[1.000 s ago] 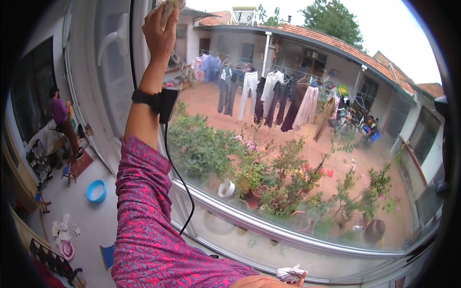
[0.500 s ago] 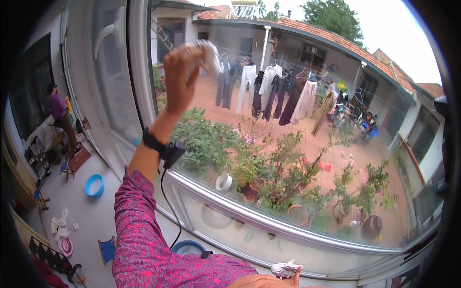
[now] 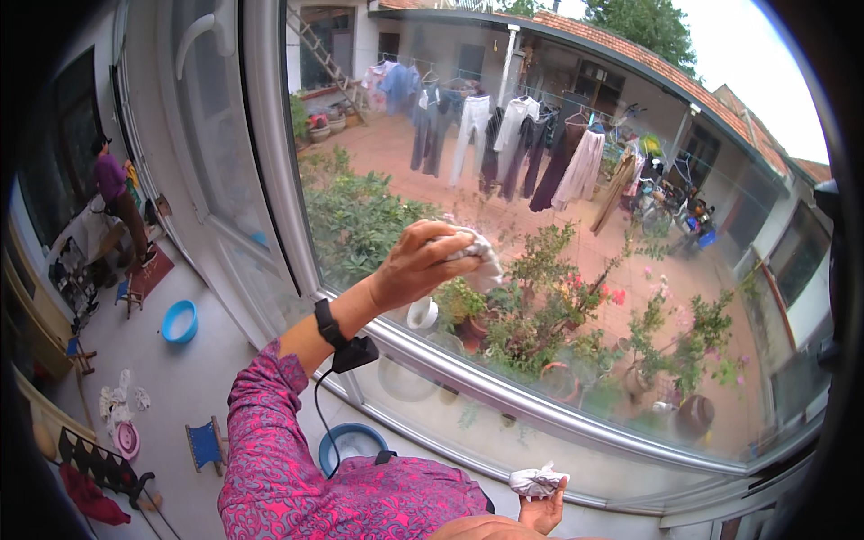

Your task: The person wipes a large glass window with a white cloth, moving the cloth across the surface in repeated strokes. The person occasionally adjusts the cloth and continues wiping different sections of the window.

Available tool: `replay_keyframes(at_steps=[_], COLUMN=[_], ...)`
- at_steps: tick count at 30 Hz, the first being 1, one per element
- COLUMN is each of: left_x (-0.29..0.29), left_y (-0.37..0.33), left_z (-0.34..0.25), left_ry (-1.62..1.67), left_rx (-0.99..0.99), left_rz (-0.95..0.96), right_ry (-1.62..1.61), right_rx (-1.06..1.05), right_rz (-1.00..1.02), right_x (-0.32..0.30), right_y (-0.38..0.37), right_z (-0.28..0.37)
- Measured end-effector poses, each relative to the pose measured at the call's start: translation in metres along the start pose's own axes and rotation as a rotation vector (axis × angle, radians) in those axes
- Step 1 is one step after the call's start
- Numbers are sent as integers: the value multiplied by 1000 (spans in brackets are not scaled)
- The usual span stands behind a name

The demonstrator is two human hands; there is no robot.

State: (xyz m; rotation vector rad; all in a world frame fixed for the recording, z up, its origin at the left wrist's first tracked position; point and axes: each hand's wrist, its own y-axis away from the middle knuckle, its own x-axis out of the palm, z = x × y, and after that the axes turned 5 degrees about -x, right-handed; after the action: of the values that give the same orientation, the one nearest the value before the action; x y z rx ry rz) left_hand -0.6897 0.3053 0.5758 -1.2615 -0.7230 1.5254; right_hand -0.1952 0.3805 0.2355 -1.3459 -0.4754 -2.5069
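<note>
Wears magenta swirled with grey-blue on the blouse (image 3: 396, 490), black on the wristband (image 3: 329, 324). Shows white mottled with grey on the upper cloth (image 3: 484, 261), white shaded with mauve-grey on the lower cloth (image 3: 538, 481) near the lower edge of the window frame (image 3: 275, 135). Has bright blue on the basin (image 3: 168, 331) toward the far edge of the floor (image 3: 171, 396), reddish brown on the mat (image 3: 165, 276).

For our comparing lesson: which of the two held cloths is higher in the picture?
The cloth in the left hand, near the picture's middle; the other cloth, in the right hand, is near the bottom edge.
</note>
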Motion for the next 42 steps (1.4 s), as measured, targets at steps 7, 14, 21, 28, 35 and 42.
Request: replay_keyframes(at_steps=[7,14,21,28,35,42], left_x=[-68,13,-62,-13,-72,-12], left_y=[-31,66,77,137,108,126], left_z=[123,5,109,48,125,80], left_ry=[-285,-156,-388,-259,-446,-238], left_rx=[-535,-350,-641,-771,-694,-742], left_rz=[-573,-236,-458,-410,-437,-651], right_ry=[-17,-39,83,45,123,73], right_rx=[66,113,86,52,33,150], right_rz=[-146,-185,-218,-82,-35,-124], right_x=[-13,12,32,13,0,-22], right_y=[17,7,9,12,17,-1], right_z=[5,11,15,6,11,4])
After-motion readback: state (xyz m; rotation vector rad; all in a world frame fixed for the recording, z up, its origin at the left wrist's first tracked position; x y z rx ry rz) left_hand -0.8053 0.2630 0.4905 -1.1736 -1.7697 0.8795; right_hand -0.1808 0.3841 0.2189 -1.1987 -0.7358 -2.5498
